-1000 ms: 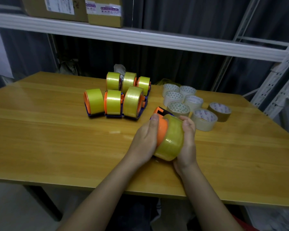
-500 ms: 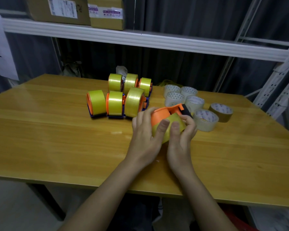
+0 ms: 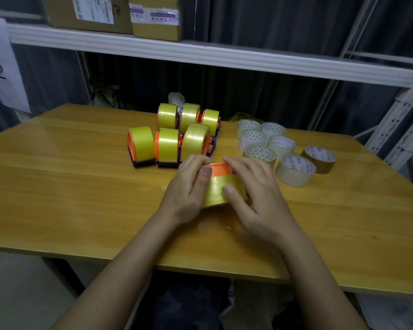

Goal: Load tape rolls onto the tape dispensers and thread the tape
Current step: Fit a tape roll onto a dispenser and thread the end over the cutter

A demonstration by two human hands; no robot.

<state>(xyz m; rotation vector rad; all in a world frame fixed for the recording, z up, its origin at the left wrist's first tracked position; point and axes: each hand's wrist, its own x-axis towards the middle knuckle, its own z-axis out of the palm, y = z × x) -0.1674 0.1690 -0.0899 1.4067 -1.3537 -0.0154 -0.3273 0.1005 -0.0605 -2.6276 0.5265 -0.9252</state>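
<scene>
While both the left hand point(image 3: 188, 186) and right hand point(image 3: 255, 194) clutch the yellow tape roll point(image 3: 221, 190) on its orange dispenser point(image 3: 221, 168), sticky tape could snag near the loaded dispensers point(image 3: 169, 136).

Single head-worn view — forward and down, close over the wooden table point(image 3: 81, 182), shelving beyond.

both hands, left hand point(image 3: 188, 191) and right hand point(image 3: 255, 198), hold a yellow tape roll point(image 3: 218, 190) on an orange dispenser point(image 3: 221, 168) above the wooden table point(image 3: 81, 186).
</scene>
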